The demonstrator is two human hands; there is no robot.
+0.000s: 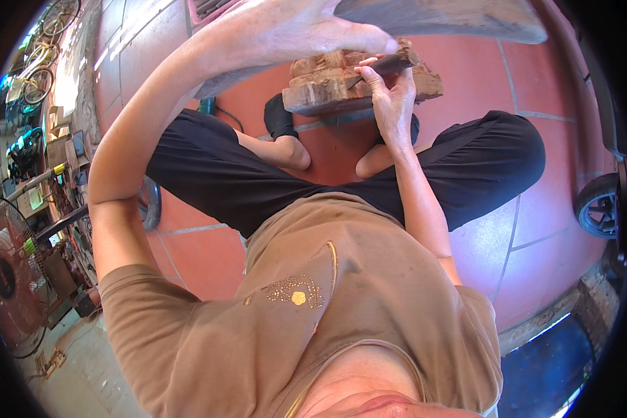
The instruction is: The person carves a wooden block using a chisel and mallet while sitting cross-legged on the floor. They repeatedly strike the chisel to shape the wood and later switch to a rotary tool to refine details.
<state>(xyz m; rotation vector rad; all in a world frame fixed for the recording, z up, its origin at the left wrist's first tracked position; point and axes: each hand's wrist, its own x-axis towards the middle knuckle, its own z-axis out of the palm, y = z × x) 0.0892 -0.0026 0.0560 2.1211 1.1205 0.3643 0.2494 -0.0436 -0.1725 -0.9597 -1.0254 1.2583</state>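
Observation:
My right hand closes its fingers round the dark handle of a chisel, whose thin blade slants down to the left. The blade's end is at a carved block of brown wood, which stands on the floor by my feet. At the top, my left hand is over a long, broad piece of greyish wood, its thumb stretched toward the chisel's top end. That wood reaches out to the right and shows again under my left forearm. The other fingers of this hand are mostly hidden or cut off, but it appears to grip the wood.
I sit on red floor tiles with legs bent around the block. A fan and cluttered tools line the left side, with bicycles farther off. At the right stands a black wheel; a dark blue surface is at lower right.

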